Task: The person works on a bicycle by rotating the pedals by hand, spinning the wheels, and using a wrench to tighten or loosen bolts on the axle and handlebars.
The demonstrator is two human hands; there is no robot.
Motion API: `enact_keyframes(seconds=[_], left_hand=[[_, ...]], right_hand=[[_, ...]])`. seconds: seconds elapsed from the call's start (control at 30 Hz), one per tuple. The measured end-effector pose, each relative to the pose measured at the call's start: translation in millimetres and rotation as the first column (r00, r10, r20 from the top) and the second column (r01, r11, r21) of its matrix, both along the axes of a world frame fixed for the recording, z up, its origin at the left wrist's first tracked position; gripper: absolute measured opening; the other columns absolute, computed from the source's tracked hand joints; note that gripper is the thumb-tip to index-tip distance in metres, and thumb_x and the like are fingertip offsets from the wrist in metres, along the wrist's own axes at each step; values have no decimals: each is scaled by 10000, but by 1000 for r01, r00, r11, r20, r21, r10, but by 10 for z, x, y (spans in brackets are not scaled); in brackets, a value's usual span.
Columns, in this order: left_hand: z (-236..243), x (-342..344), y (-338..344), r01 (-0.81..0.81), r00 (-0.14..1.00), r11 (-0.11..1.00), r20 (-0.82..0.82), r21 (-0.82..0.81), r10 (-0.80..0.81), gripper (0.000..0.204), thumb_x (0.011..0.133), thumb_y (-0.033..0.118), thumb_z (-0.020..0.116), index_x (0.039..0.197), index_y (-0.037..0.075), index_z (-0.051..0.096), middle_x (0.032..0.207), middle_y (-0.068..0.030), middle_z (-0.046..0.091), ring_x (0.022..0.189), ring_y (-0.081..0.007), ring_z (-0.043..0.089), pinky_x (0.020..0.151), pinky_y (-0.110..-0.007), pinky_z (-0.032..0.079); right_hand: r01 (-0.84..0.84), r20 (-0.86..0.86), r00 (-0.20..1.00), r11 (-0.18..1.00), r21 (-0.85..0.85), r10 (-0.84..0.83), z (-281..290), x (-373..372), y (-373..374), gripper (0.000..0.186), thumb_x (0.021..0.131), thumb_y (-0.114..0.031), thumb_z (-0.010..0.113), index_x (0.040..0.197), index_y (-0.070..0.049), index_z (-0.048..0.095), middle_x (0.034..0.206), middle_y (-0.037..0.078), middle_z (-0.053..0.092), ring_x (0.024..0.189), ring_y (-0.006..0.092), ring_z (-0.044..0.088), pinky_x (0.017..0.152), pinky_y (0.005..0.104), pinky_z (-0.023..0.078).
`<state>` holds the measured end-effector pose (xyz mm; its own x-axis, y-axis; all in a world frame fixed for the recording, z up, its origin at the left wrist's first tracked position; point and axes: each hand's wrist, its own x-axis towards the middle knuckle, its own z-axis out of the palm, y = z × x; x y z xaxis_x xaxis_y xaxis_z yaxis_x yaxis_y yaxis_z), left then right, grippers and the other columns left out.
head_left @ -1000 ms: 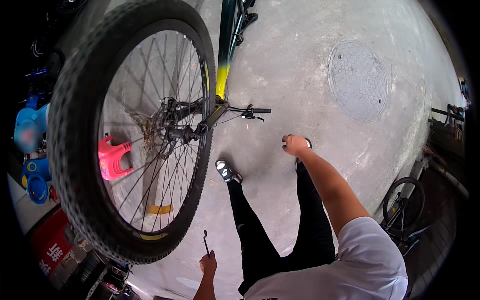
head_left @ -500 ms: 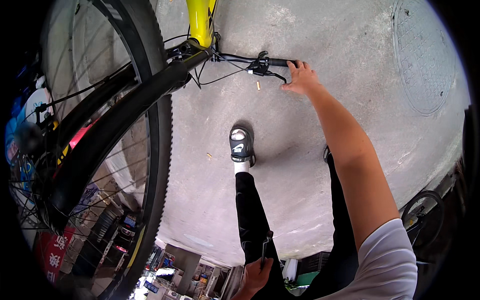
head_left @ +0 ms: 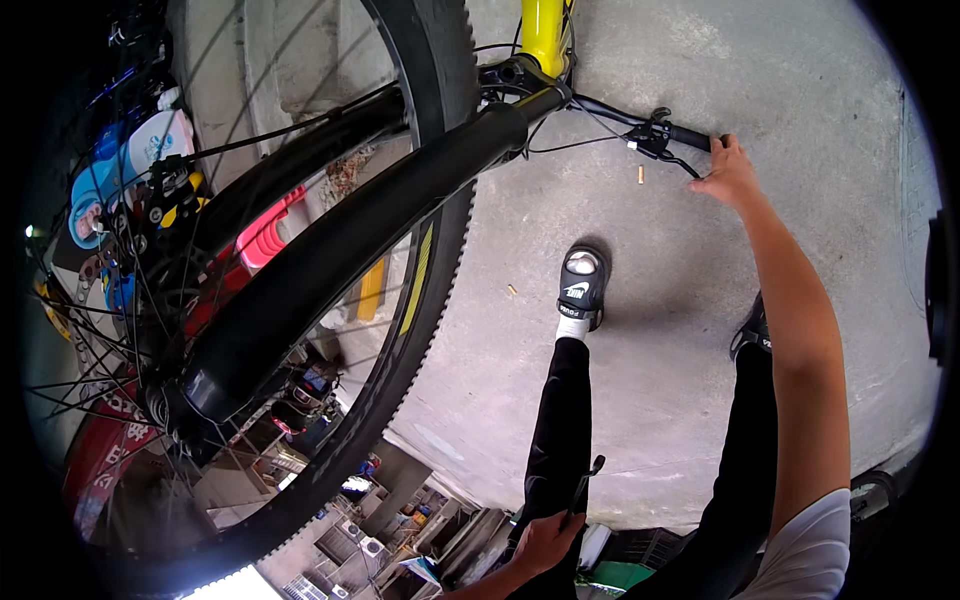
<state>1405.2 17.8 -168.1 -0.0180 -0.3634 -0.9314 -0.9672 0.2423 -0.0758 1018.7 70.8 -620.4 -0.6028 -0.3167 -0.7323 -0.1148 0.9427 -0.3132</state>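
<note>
My right hand (head_left: 731, 172) is at the outer end of the black handlebar grip (head_left: 690, 137), its fingers curled over the tip and the thumb beside the end of the brake lever (head_left: 682, 166). Down by my thigh, my left hand (head_left: 550, 541) is closed around a slim metal hand tool (head_left: 579, 490) with a dark rounded head; its exact kind is unclear. The bicycle has a yellow frame (head_left: 543, 38) and a thick black fork (head_left: 350, 265). Its knobby front tyre (head_left: 440, 290) looms close on the left.
My sandalled foot (head_left: 583, 285) stands on the concrete floor (head_left: 660, 400) below the handlebar. Cigarette butts (head_left: 641, 175) lie on the floor. Beyond the spokes are a pink plastic item (head_left: 270, 228) and a blue-and-white item (head_left: 158, 145). Cluttered shelves (head_left: 430, 525) stand at the lower left.
The view has swung left, so the bicycle, my foot and my right hand appear farther right. My right hand stays at the grip's end; the tool remains in my left hand.
</note>
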Motion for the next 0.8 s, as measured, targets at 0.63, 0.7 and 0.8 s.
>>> enact_keyframes(seconds=[0.63,0.7,0.8], left_hand=[[-75,0,61,-29,999,1000,-21,-3,28,412,971,385,613,810,6,607,621,-211,554,598,-391,610,503,-448,403],[-100,21,43,-12,1000,1000,-9,8,12,410,970,387,614,816,7,608,626,-213,557,608,-392,615,505,-449,407],[-128,-70,-50,9,1000,1000,17,21,-9,390,966,377,618,817,17,614,629,-208,558,606,-387,614,506,-442,412]], right_hand=[[-53,-303,953,993,-102,20,-649,-87,158,554,676,-14,782,1186,-48,570,1274,121,581,1114,350,597,932,429,529],[-46,-303,953,994,-96,15,-637,-90,241,534,679,-18,782,1169,-48,574,1261,122,586,1111,349,598,926,432,531],[-64,-349,936,996,-65,38,-661,-102,437,464,726,-89,792,1142,-74,589,1236,85,588,1117,322,599,918,416,544]])
